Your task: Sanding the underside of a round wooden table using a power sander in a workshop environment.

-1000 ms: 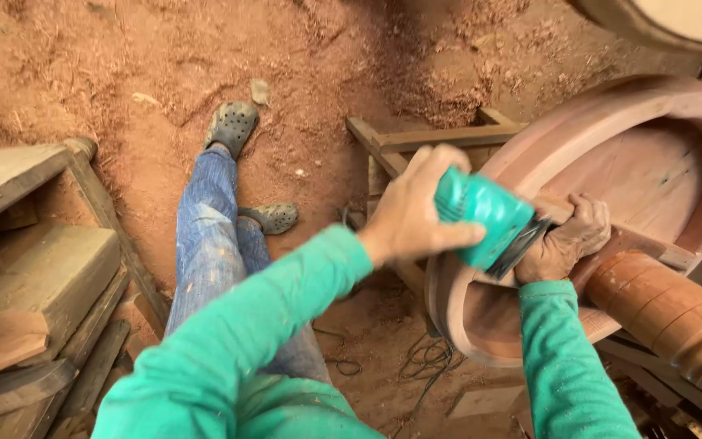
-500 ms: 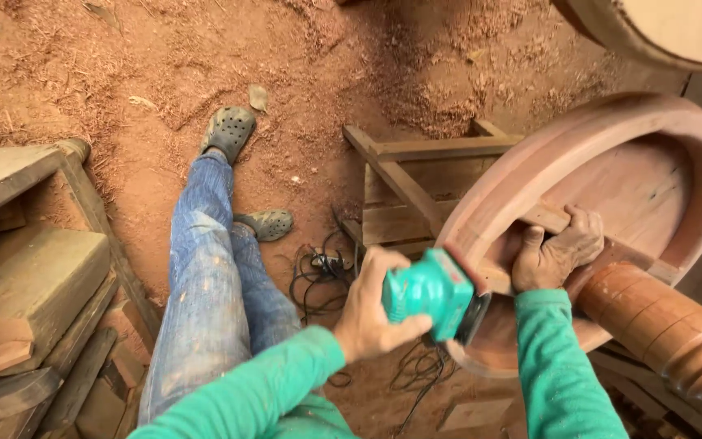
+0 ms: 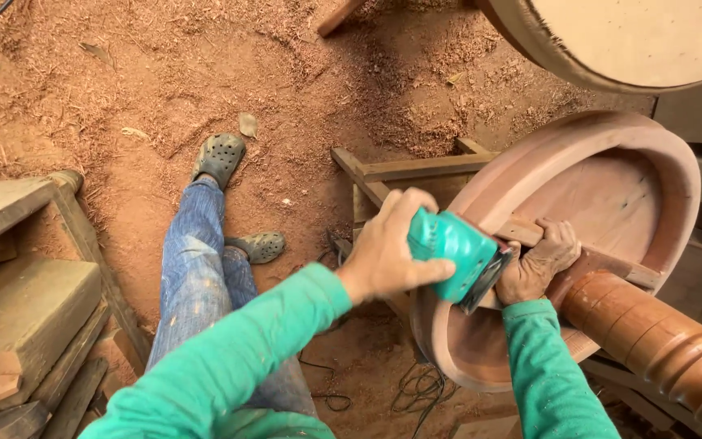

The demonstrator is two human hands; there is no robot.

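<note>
Head view looks straight down at a person in green sleeves sitting on red, sawdust-strewn ground. Near the middle of the frame the left hand (image 3: 387,256) is wrapped around the top of a teal power sander (image 3: 452,252), fingers curled closed over its housing, and the dark pad of the tool is pressed against the rim of a round wooden tabletop (image 3: 611,195) that stands tilted on its edge at centre right. Just right of the sander, the right hand (image 3: 539,268) clutches a wooden cross-brace (image 3: 603,260) on the tabletop's underside, fingers bent closed over it and the thumb toward the sander. A turned wooden leg (image 3: 660,341) with rounded rings runs from the brace toward the lower right corner. Behind the tabletop a plain wooden frame (image 3: 416,167) sits on the ground. At lower left of centre, the person's legs in blue jeans (image 3: 201,276) stretch upward in the frame, ending in grey clogs (image 3: 221,154). Stacked timber pieces (image 3: 18,325) fill the left edge, a pale round panel (image 3: 627,36) fills the upper right corner, and a dark cable (image 3: 416,390) lies coiled on the ground at the bottom centre.
</note>
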